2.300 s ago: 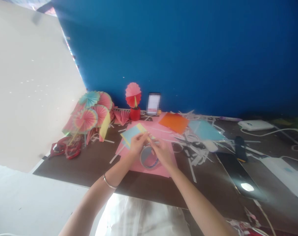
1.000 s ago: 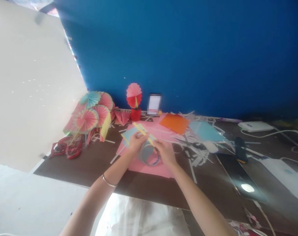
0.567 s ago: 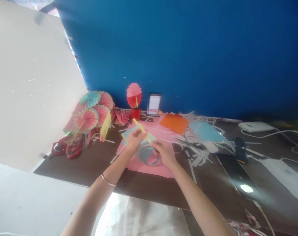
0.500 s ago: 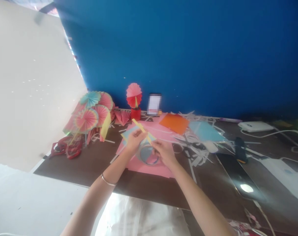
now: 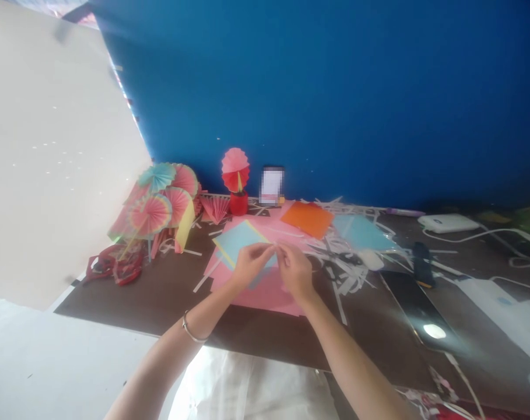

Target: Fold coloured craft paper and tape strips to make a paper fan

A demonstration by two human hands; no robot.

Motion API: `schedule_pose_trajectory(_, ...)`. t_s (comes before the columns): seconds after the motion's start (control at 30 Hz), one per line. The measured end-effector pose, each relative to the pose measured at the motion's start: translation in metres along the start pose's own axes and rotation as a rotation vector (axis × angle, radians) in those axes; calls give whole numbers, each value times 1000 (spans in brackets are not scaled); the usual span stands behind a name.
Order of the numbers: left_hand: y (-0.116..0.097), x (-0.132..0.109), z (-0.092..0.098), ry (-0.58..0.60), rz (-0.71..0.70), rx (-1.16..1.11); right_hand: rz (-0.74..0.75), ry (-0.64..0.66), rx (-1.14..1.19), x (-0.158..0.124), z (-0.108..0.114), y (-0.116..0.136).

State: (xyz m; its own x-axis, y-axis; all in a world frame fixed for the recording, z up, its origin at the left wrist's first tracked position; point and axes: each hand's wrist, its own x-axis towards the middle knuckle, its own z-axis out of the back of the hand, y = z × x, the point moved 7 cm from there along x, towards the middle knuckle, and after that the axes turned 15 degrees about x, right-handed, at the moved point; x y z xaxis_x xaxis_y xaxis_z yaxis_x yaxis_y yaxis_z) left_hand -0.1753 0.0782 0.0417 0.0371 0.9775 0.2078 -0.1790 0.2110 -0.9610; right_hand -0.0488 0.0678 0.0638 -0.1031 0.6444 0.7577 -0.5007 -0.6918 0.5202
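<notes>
My left hand (image 5: 253, 262) and my right hand (image 5: 295, 269) meet fingertip to fingertip above the pink paper (image 5: 260, 300). Both are closed in a pinch. Whatever lies between the fingers is too small or hidden to make out. Left of the fingertips, a light blue square of paper (image 5: 241, 240) with yellow edges rests on the pink paper, its right part covered by my left hand. An orange sheet (image 5: 307, 219) lies just beyond my right hand.
Folded paper fans (image 5: 149, 213) crowd the left, behind red-handled scissors (image 5: 129, 269). A red pot (image 5: 239, 203) with a paper fan stands at the back. White paper strips (image 5: 352, 279), a blue sheet (image 5: 363, 232) and a dark phone (image 5: 416, 306) lie to the right.
My fingertips have come together. The yellow strip between my hands and the round ring by my right hand no longer show; the blue square is less covered.
</notes>
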Motion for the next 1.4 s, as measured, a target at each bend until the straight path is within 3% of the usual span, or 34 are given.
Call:
schedule_pose_trajectory(0.17,17,4,-6,29,126,-237,86,81,-49,-2,-11,9)
schedule_pose_trajectory(0.3,22,5,0,-15,155,-155,94,99,-27,-1,-10,16)
schedule_pose_trajectory(0.37,17,5,10,-95,89,43,66,97,-7,-1,-9,15)
schedule_pose_trajectory(0.5,-7,5,27,-286,-216,450,32,95,42,0,-8,11)
schedule_pose_trajectory(0.6,-11,10,19,-150,-399,580,76,141,69,1,-11,13)
schedule_pose_trajectory(0.7,-7,12,12,-22,-494,649,109,190,59,1,-12,13)
schedule_pose_trajectory(0.9,-6,12,11,-8,-518,788,119,187,43,2,-8,10)
schedule_pose_trajectory(1.1,-10,11,11,-31,-539,960,18,192,34,5,-10,2)
schedule_pose_trajectory(1.4,-5,8,8,-33,-537,849,-17,226,4,0,-16,-4)
